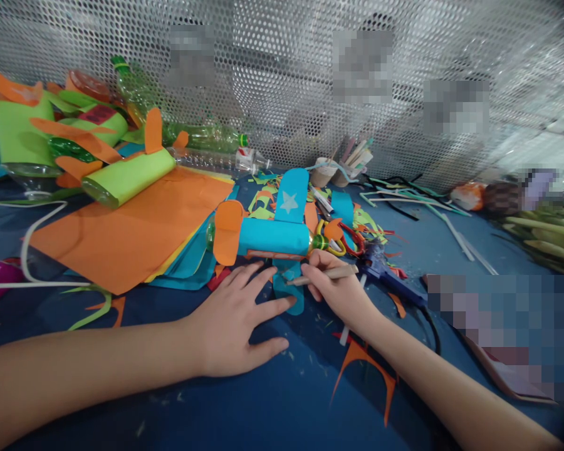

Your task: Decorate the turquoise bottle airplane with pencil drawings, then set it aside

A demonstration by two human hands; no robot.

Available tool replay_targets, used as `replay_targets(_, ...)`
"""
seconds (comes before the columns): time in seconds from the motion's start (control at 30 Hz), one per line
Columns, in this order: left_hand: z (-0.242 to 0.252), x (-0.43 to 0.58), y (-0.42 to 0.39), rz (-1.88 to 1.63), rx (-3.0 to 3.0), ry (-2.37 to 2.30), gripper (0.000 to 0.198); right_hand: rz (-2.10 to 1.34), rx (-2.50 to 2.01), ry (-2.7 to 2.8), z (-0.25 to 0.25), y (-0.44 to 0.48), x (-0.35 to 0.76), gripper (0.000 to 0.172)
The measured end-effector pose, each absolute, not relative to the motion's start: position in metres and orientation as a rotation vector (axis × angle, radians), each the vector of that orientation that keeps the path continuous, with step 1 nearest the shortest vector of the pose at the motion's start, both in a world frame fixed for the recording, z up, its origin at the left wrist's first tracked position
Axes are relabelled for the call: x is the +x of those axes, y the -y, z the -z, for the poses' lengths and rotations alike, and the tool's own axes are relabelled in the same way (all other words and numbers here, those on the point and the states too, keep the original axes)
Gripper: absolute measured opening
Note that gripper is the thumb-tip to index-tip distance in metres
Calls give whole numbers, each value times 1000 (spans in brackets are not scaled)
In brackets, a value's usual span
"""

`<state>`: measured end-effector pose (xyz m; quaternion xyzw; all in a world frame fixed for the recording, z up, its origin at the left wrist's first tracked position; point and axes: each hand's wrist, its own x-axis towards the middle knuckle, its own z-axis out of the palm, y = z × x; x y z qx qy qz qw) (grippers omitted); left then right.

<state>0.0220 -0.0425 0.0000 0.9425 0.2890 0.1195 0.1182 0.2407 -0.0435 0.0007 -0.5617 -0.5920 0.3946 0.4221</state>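
At the left, a white cord (26, 250) loops just beside a stack of orange and blue sheets (141, 232), and a yellow-green bottle model (131, 178) lies at the stack's far edge, so there seems little slack that way. Next comes the left hand (235, 319), palm down, its grip spread wide and holding nothing, a fingertip resting on the near blue wing (289, 307). That wing juts toward the near side from a blue-wrapped bottle (275, 237) at the centre, which lies with its cap to the right; a far blue wing (291, 197) bears a pale star. The right hand (338, 285) has a narrow grip on a slim pen (343, 272), its tip at the near blue wing by a small pale mark. Firm pressure beside that mark and light, short strokes would likely serve best; the wing's edges leave the tip slim margin. Further right, scissors (352, 241) and a blue glue gun (395, 275) crowd the far side, and an orange offcut (364, 357) lies near the right forearm. The easiest room for drawing back looks to be the near tabletop (216, 413), between the forearms.
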Motion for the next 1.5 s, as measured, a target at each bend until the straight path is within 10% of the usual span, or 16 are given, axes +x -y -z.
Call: replay_targets(1.5,1,22,42,-347,2778,-846,53,-919,-1431,1479,1,43,242,23)
